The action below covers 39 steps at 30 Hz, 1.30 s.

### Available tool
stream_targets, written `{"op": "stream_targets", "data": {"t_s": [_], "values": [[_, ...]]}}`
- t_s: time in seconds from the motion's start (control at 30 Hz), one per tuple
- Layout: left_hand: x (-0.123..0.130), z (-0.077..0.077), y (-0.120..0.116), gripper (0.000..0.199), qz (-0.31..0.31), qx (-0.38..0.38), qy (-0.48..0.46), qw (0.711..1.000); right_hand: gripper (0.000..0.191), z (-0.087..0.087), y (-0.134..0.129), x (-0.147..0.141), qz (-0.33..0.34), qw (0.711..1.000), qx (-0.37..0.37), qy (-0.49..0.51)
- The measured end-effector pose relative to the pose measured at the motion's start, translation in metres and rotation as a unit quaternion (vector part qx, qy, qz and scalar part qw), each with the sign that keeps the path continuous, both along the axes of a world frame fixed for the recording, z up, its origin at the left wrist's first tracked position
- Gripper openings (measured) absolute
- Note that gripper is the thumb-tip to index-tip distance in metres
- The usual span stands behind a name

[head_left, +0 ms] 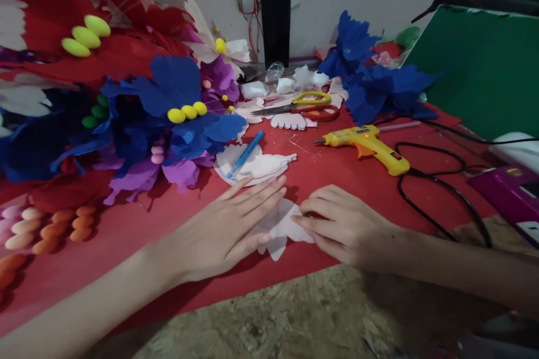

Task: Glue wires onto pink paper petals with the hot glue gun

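Note:
A white paper cut-out point(278, 235) with lobed edges lies on the red table covering point(202, 286) near its front edge. My left hand point(236, 224) rests flat across the cut-out's left part, fingers stretched out and covering much of it. At the right edge of the same piece, my right hand point(345, 224) pinches the paper between thumb and fingers. Just beyond the left fingers are larger white paper pieces point(273, 164) with drawn outlines, and a blue pen point(245, 154) lies across them.
A yellow glue gun point(366, 146) with a looping black cord point(425, 185) sits to the right. Scissors point(307, 106) lie further back. Blue paper butterflies point(177, 90) crowd the left, with orange egg-shaped pieces point(54, 230) before them. A green board point(484, 67) stands right.

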<state>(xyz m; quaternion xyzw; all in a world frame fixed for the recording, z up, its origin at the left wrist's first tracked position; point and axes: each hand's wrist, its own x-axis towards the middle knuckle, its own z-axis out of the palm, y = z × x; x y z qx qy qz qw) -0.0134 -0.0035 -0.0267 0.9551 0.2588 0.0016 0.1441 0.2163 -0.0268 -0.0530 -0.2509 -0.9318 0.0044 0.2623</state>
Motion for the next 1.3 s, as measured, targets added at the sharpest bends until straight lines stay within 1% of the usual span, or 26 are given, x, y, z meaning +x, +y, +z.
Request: {"op": "stream_targets", "data": {"t_s": [0.13, 0.3, 0.5, 0.57, 0.67, 0.77, 0.9, 1.0, 1.13, 1.23, 1.3], "values": [[0.000, -0.007, 0.002, 0.057, -0.013, -0.009, 0.037, 0.999, 0.022, -0.001, 0.000, 0.000, 0.005, 1.000, -0.014, 0.005], [-0.001, -0.008, 0.003, 0.062, 0.019, -0.001, -0.011, 1.000, 0.022, -0.002, 0.000, 0.001, -0.001, 1.000, -0.027, 0.013], [0.002, -0.009, 0.004, 0.059, -0.038, 0.006, 0.039, 0.999, 0.022, -0.001, -0.001, 0.001, 0.001, 1.000, -0.030, 0.009], [0.002, -0.009, 0.002, 0.061, -0.046, 0.014, 0.023, 0.999, 0.022, -0.002, -0.001, 0.001, -0.001, 1.000, -0.028, 0.010], [0.003, -0.008, -0.004, 0.064, -0.061, 0.003, 0.002, 0.998, 0.024, -0.003, -0.001, 0.001, -0.008, 0.999, -0.034, 0.008], [0.003, -0.007, -0.010, 0.066, -0.062, -0.017, 0.014, 0.998, 0.025, -0.004, -0.001, 0.000, -0.012, 0.999, -0.041, 0.004], [0.003, -0.004, -0.016, 0.068, -0.064, -0.020, 0.007, 0.998, 0.023, -0.004, -0.001, 0.001, -0.012, 0.999, -0.050, 0.010], [0.003, -0.005, -0.019, 0.068, -0.071, -0.018, 0.003, 0.997, 0.023, -0.004, -0.002, 0.001, -0.012, 0.998, -0.060, 0.014], [0.003, -0.007, -0.020, 0.071, -0.078, -0.027, 0.026, 0.996, 0.021, -0.003, 0.000, 0.000, -0.010, 0.997, -0.076, 0.029], [0.002, -0.004, -0.020, 0.074, -0.079, -0.037, 0.026, 0.996, 0.021, -0.003, 0.001, 0.001, -0.007, 0.995, -0.092, 0.040], [0.001, -0.001, -0.021, 0.073, -0.082, -0.045, 0.022, 0.995, 0.021, -0.004, 0.002, 0.001, -0.003, 0.995, -0.090, 0.036]]}}
